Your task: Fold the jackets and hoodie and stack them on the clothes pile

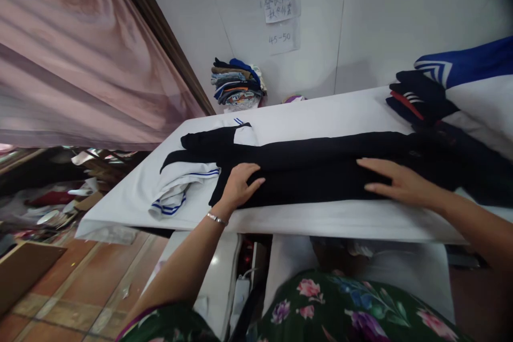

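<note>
Your left hand and right hand are both loosely open on the black garment, and I don't see either one gripping it. It's stretched along the white bench, and you're touching it well apart, probably so it lies flat. No readable brands; the wall paper says "45-50" below handwritten Chinese.

Pink curtain, pale wall, tiled floor.
Two notes hang on the wall, the lower one reading 45-50; below them, to the left, a folded clothes pile stands near the far edge of the white-covered surface. A blue garment with white stripes lies at far right. Clutter and a brown board sit below the curtain, at left.
</note>
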Tool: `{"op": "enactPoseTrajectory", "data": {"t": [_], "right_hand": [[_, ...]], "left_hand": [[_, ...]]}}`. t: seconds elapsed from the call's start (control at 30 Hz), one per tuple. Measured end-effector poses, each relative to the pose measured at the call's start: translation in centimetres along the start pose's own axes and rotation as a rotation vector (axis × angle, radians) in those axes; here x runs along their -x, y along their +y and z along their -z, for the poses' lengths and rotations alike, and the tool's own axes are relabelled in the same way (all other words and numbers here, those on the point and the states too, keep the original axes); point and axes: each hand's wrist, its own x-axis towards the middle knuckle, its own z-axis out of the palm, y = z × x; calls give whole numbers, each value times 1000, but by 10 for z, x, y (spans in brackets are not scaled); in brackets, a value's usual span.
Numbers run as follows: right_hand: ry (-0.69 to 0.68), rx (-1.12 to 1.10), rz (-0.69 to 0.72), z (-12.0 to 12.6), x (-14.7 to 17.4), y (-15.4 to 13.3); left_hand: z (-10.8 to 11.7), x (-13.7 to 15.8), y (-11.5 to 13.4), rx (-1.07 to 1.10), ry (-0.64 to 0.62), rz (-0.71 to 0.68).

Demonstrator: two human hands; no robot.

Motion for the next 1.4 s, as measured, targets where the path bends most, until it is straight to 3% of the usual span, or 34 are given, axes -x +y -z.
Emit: {"op": "enactPoseTrajectory", "data": {"t": [0.1, 0.2, 0.4, 0.63, 0.8, 0.97, 1.17, 1.4], "right_hand": [[-46, 182, 87, -20, 29, 6], [6, 283, 105, -28, 40, 19], [1, 459, 81, -28, 30, 32], [-107, 324, 7, -21, 25, 46], [-102, 441, -82, -26, 20, 49], [-108, 401, -57, -30, 18, 54], [-108, 352, -48, -26, 37, 47], [-5, 365, -25, -45, 53, 50]], "left_hand": [[1, 32, 7, -29, -82, -97], [-4, 52, 4, -30, -83, -92], [-3, 54, -3, -76, -108, -73], [3, 50, -5, -82, -233, -49], [-3, 45, -2, -131, -228, 25], [0, 35, 1, -127, -292, 32], [7, 51, 7, -122, -258, -2], [-4, 73, 6, 36, -158, 5]]}}
